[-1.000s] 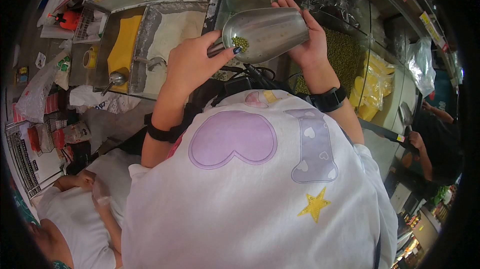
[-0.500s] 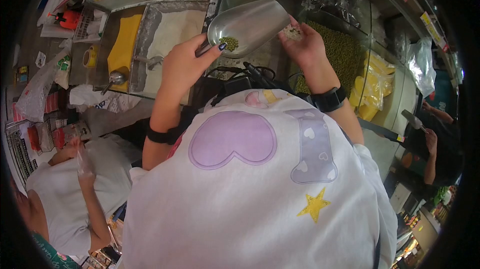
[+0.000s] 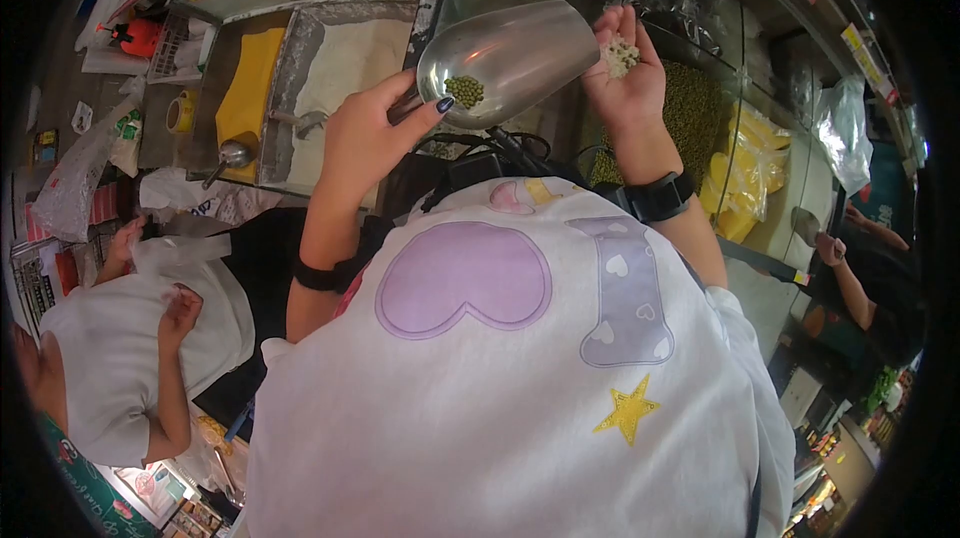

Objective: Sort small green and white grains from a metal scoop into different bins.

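Note:
My left hand (image 3: 375,133) is closed round the handle of a metal scoop (image 3: 525,53), thumb along the handle's top. A small cluster of green beans (image 3: 465,91) lies inside the scoop near the handle end. Just beyond the scoop's mouth, my right hand (image 3: 630,88) is open, palm up with fingers stretched out. On its palm and fingers rests a little heap of whitish grains (image 3: 618,58) with some greenish bits among them. Below and beside that hand is a bin of green beans (image 3: 685,123).
Left of the scoop are a bin of white powder (image 3: 355,58), a yellow sheet (image 3: 250,83) and a second metal scoop (image 3: 235,155). Yellow bags (image 3: 745,168) lie at right. One person in white (image 3: 150,338) stands left; another in dark clothes (image 3: 885,268) is at right.
My right hand has moved up and right, its fingers now straighter and the grains more visible. The scoop has shifted slightly right. Both other people have moved their hands.

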Available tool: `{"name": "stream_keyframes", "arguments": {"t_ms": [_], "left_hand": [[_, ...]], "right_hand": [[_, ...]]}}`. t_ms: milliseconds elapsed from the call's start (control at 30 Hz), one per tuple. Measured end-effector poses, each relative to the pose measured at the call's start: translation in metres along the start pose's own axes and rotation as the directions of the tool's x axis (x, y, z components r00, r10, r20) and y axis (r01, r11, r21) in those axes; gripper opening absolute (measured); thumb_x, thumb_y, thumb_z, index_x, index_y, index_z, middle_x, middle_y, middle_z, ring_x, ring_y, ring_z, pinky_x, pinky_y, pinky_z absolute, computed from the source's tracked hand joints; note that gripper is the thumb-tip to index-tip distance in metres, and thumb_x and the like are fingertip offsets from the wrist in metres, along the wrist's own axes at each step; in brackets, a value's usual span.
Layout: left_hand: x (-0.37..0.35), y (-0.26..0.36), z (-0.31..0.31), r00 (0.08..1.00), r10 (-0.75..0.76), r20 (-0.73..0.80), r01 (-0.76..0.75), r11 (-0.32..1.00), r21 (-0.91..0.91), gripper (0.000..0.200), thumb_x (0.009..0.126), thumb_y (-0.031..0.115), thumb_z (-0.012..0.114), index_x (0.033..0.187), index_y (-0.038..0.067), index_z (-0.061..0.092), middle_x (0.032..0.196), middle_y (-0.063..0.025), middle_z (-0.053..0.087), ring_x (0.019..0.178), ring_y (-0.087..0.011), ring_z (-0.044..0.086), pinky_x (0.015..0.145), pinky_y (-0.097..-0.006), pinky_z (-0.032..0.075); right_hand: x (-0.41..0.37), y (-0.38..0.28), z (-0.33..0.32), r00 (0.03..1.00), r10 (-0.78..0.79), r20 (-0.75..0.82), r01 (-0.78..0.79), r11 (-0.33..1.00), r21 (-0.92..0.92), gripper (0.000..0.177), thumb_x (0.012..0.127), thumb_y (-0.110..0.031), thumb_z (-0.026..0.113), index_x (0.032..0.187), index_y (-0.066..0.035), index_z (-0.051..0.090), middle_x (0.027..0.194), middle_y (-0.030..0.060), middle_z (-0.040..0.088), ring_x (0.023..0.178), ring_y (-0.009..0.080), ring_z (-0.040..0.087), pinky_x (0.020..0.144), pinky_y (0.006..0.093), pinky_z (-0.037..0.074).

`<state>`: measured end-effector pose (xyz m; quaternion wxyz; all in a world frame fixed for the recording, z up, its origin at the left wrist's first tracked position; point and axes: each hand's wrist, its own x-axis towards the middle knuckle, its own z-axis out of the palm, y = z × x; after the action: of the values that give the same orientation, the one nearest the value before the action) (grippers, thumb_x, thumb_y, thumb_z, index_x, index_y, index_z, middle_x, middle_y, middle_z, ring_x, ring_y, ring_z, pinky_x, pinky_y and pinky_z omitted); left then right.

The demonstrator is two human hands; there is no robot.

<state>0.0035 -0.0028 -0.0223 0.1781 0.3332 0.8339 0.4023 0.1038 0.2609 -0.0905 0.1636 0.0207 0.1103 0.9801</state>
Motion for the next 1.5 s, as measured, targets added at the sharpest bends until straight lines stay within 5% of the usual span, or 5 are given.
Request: {"name": "stream_keyframes", "arguments": {"t_ms": [67, 167, 367, 700, 1500], "left_hand": [[0.0, 0.003, -0.001, 1.0, 0.0, 0.002, 0.0, 1.0, 0.014, 0.034, 0.083, 0.023, 0.065, 0.108, 0.0, 0.059, 0.071, -0.0015, 0.057, 0.066, -0.0058, 0.048, 0.062, -0.0221, 0.04], [0.0, 0.009, -0.003, 1.0, -0.01, 0.01, 0.009, 0.998, 0.062, 0.035, 0.082, 0.022, 0.066, 0.109, 0.001, 0.059, 0.07, -0.0023, 0.057, 0.066, -0.0059, 0.048, 0.061, -0.0224, 0.04], [0.003, 0.021, -0.005, 0.999, -0.019, 0.025, 0.014, 0.979, 0.205, 0.037, 0.079, 0.022, 0.068, 0.11, 0.004, 0.061, 0.071, -0.0076, 0.06, 0.064, -0.0099, 0.053, 0.062, -0.0241, 0.042], [0.008, 0.024, -0.003, 0.999, -0.022, 0.042, 0.008, 0.946, 0.325, 0.042, 0.077, 0.029, 0.069, 0.113, 0.009, 0.061, 0.086, -0.0134, 0.067, 0.079, -0.0202, 0.066, 0.068, -0.0274, 0.047], [0.011, 0.027, -0.002, 0.998, -0.038, 0.051, 0.017, 0.93, 0.367, 0.042, 0.075, 0.032, 0.069, 0.111, 0.01, 0.062, 0.083, -0.0131, 0.066, 0.076, -0.0233, 0.066, 0.068, -0.0295, 0.048]], "right_hand": [[0.0, 0.004, 0.002, 0.999, -0.007, 0.041, 0.007, 1.0, 0.009, 0.04, 0.096, -0.024, 0.033, 0.125, 0.0, 0.047, 0.126, 0.0171, 0.051, 0.118, 0.0324, 0.049, 0.097, 0.0434, 0.043], [0.004, 0.005, -0.003, 0.983, 0.01, 0.185, -0.007, 1.0, -0.017, 0.047, 0.098, -0.026, 0.025, 0.134, 0.002, 0.036, 0.14, 0.0184, 0.036, 0.132, 0.0341, 0.031, 0.108, 0.0462, 0.028], [0.005, 0.011, 0.005, 0.976, 0.074, 0.205, -0.066, 0.997, -0.046, 0.05, 0.098, -0.028, 0.021, 0.137, 0.002, 0.029, 0.144, 0.0185, 0.03, 0.135, 0.0338, 0.025, 0.112, 0.0441, 0.018], [0.004, 0.012, 0.006, 0.96, 0.133, 0.245, -0.113, 0.989, -0.093, 0.051, 0.097, -0.028, 0.023, 0.138, 0.002, 0.028, 0.145, 0.0183, 0.029, 0.136, 0.0326, 0.024, 0.112, 0.0436, 0.018], [0.004, 0.012, 0.003, 0.966, 0.169, 0.198, -0.134, 0.975, -0.179, 0.051, 0.098, -0.029, 0.021, 0.137, 0.002, 0.03, 0.143, 0.0184, 0.033, 0.134, 0.0316, 0.027, 0.111, 0.0433, 0.021]]}}
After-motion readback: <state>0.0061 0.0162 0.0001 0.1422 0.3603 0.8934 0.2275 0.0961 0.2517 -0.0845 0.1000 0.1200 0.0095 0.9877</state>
